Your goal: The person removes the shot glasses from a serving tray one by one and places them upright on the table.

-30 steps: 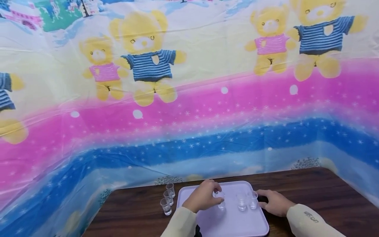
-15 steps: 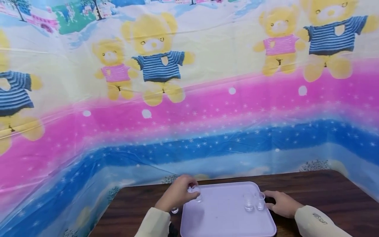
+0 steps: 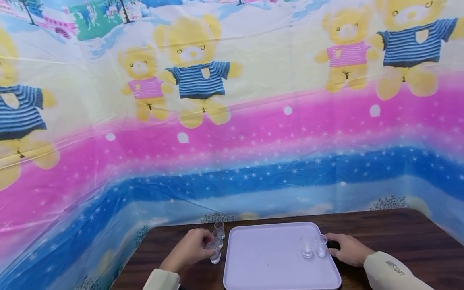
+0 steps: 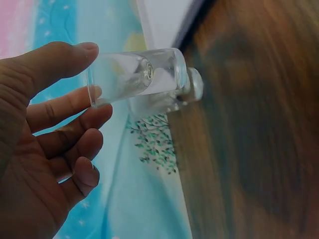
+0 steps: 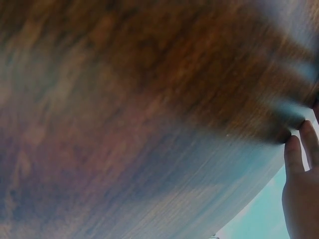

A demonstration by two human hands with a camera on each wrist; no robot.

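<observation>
Left of the tray (image 3: 268, 253), we see the left hand (image 3: 192, 247) pinching one glass (image 4: 124, 74) near other glasses (image 3: 219, 229) on the table (image 3: 380, 227), the right hand (image 3: 349, 249) at the tray's right edge, thumb and fingers parted, and judge unloading partly done, two glasses (image 3: 307, 248) left aboard.

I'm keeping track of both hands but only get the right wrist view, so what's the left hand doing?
Observer: The left hand pinches a small clear glass by its rim.
Operator: Anything near the right hand?
Observer: Yes, two upright glasses on a lilac tray, just left of that hand.
Operator: Any others?
Observer: Two more glasses stand on the table, left of the tray.
</observation>
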